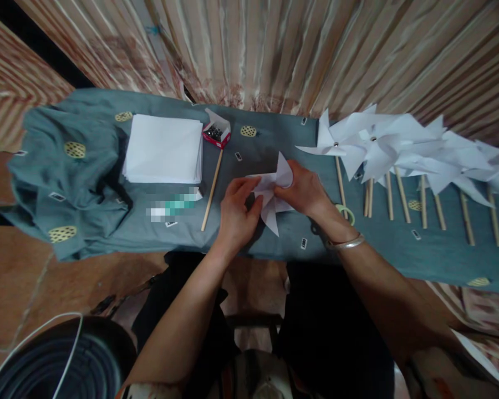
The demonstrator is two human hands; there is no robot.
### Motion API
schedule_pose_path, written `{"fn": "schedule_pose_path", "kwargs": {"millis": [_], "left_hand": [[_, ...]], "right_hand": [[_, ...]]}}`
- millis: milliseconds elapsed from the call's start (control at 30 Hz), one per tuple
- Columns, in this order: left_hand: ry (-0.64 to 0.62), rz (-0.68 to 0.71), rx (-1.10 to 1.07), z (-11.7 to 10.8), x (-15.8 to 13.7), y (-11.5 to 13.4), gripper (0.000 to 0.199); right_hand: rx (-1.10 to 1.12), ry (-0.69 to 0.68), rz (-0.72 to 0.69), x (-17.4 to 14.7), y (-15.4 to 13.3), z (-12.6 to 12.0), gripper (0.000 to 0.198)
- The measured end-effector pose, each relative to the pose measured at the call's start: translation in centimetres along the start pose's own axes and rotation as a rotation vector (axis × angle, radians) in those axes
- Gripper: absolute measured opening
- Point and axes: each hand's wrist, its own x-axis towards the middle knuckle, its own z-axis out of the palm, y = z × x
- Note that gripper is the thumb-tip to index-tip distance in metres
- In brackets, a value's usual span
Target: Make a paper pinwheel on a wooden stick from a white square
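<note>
Between my hands, over the cloth-covered table, is a white paper pinwheel [269,217] with its blades partly folded in. My right hand [301,188] is closed on its right side, the thumb pressing toward the centre. On the left side, my left hand [240,210] pinches the paper between thumb and fingers. The pinwheel's centre is partly hidden by my fingers. Left of my left hand lies a bare wooden stick [212,191]. Green-handled scissors [346,213] lie partly under my right wrist.
A stack of white paper [164,148] lies at the left, beside a small red open box [217,132] of metal pins. Several pinwheels [407,144] on sticks overlap along the right. A green and white packet [177,205] lies before the paper. A dark bucket [62,360] stands at lower left.
</note>
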Motion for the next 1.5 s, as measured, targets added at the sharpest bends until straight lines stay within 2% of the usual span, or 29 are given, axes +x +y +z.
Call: {"fn": "schedule_pose_path", "kwargs": {"millis": [133,233,300,367,467,600,833,1033,1267,1367,1500], "left_hand": [[0.136,-0.094,-0.104,-0.5,-0.3,-1.4,0.058],[0.152,-0.217,-0.262,-0.2,-0.3,-2.3,0.075],[0.117,-0.317,-0.41,0.0,-0.2,-2.4,0.08],[0.031,-0.401,-0.541,0.1,0.0,-1.9,0.079],[-0.126,-0.44,-0.678,0.1,0.0,-0.8,0.075],[-0.216,-0.359,-0.711,0.6,-0.5,-0.1,0.073],[-0.099,-0.16,-0.332,1.0,-0.8,0.1,0.046],[-0.059,-0.086,-0.197,0.8,0.0,0.7,0.045],[-0.047,-0.115,-0.259,1.3,0.1,1.1,0.043],[-0.077,-0.172,-0.337,1.2,0.1,1.3,0.043],[-0.157,-0.292,-0.536,0.8,0.2,1.4,0.063]], "right_hand": [[0.177,0.056,0.076,-0.3,1.6,0.2,0.045],[0.436,0.052,0.139,-0.6,2.5,0.2,0.041],[0.646,0.063,0.193,-1.0,2.6,0.2,0.037],[0.831,0.068,0.251,-1.5,2.4,0.1,0.035],[0.984,0.069,0.318,-2.4,1.8,-0.1,0.033],[1.047,0.073,0.363,-3.1,1.4,-0.4,0.031],[1.1,0.091,0.356,-3.3,1.1,-0.2,0.026],[1.081,0.116,0.327,-3.4,0.2,0.0,0.025],[1.096,0.117,0.377,-3.4,-0.3,-0.4,0.028],[1.098,0.12,0.379,-3.4,-0.3,-0.7,0.031],[1.128,0.125,0.373,-3.5,0.0,-0.8,0.028]]}}
